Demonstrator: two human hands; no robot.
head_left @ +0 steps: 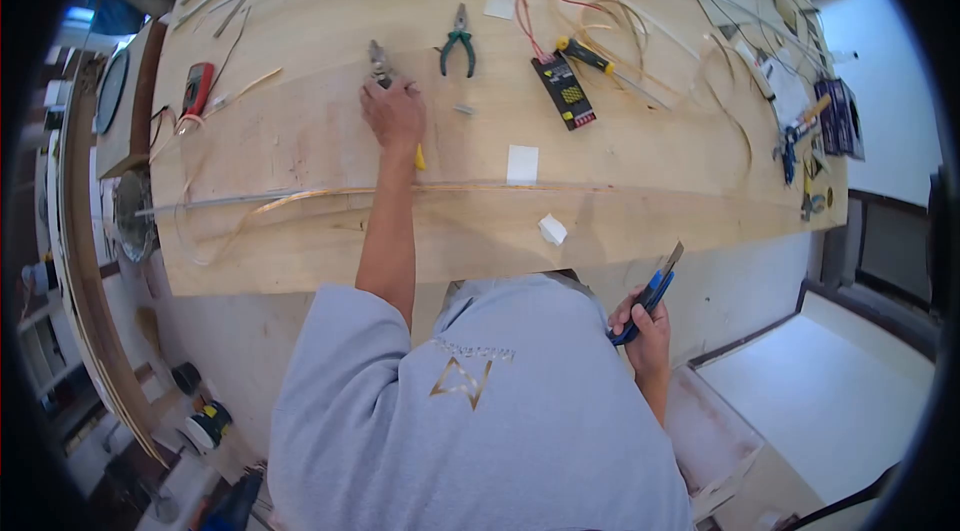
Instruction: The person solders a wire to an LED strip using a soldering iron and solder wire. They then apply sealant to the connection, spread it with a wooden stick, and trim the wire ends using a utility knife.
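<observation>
On the wooden table, my left hand (393,114) is closed over a pair of pliers. The metal jaws (377,59) stick out past my fingers, and a yellow handle end (420,157) shows beside my wrist; the rest is hidden under the palm. Off the table's near edge, my right hand (646,323) grips a blue and black utility knife (655,291), its blade out and pointing up. Green-handled needle-nose pliers (458,46) lie to the right of my left hand. A thin strip (330,193) runs across the table under my left forearm.
A black power supply (564,91) with red wires and a yellow-black screwdriver (610,61) lie right of centre. White paper pieces (522,165) sit near the front. A red multimeter (197,89) is at left; long metal strips cross the back.
</observation>
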